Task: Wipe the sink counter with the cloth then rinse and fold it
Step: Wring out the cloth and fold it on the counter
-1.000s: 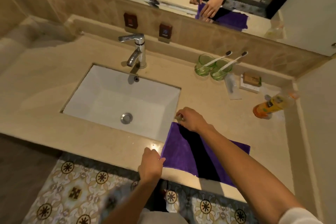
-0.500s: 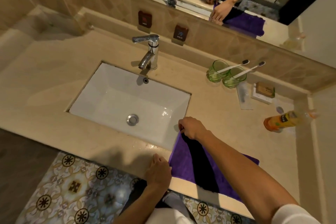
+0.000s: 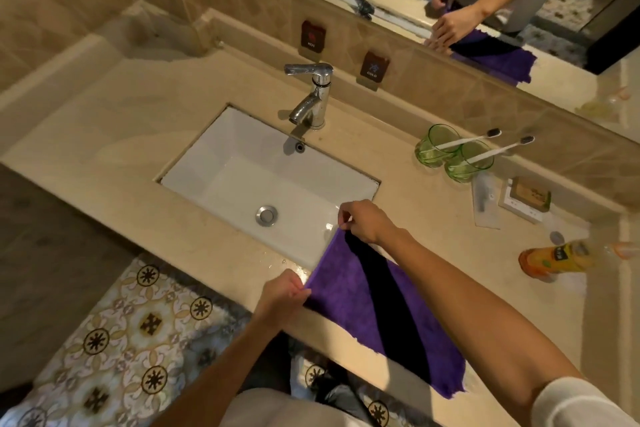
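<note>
A purple cloth [image 3: 349,291] lies spread on the beige counter [image 3: 450,243] just right of the white sink [image 3: 242,177], its near edge reaching the counter's front edge. My left hand [image 3: 282,298] pinches its near left corner. My right hand [image 3: 363,222] pinches its far left corner, beside the sink's right rim. My right forearm crosses over the cloth and casts a dark shadow on it.
A chrome tap [image 3: 311,97] stands behind the sink. Two green glasses [image 3: 450,152] with toothbrushes, a soap dish [image 3: 524,198] and a lying orange bottle [image 3: 554,258] sit at the right. A mirror runs along the back. Patterned mats [image 3: 131,333] cover the floor.
Both hands have kept hold of the cloth's left corners. The right hand has lifted its corner slightly by the sink rim. The camera view has shifted left.
</note>
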`<control>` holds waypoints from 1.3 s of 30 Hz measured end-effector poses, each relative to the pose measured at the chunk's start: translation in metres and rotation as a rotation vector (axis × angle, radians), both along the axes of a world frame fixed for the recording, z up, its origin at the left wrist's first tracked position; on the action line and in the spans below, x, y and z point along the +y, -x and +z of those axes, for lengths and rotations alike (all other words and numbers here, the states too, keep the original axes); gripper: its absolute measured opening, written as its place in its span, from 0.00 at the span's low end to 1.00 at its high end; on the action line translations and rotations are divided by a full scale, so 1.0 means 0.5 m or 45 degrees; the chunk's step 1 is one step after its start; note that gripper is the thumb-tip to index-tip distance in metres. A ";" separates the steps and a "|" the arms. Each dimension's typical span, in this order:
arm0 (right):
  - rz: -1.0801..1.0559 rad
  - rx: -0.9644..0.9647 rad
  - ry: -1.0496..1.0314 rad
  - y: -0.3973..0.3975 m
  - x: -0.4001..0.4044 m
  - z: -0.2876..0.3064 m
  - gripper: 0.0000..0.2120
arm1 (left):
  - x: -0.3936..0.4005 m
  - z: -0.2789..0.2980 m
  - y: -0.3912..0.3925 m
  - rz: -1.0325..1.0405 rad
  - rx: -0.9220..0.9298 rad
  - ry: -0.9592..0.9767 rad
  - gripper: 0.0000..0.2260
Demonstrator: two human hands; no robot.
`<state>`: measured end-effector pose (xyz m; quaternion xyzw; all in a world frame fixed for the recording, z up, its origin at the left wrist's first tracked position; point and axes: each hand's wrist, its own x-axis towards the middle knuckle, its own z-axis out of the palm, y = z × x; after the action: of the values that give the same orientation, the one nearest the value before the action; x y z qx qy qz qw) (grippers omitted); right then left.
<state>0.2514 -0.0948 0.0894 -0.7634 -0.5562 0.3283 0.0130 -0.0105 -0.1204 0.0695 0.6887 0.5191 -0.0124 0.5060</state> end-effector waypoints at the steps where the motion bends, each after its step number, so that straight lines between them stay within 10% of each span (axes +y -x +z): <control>1: 0.011 0.035 -0.030 -0.010 -0.009 0.007 0.08 | -0.003 0.011 -0.001 0.025 -0.029 0.017 0.09; 8: 0.107 0.090 -0.153 -0.092 -0.127 0.058 0.13 | -0.115 0.066 -0.069 0.114 -0.213 -0.003 0.09; 39: -0.233 -0.100 -0.183 -0.259 -0.642 -0.039 0.13 | -0.475 -0.017 -0.303 -0.996 -0.175 -0.201 0.14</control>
<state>0.3812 -0.4160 0.0697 -0.8203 -0.5063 0.2549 0.0758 0.1410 -0.3576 0.0612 0.8704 0.1820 -0.1180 0.4421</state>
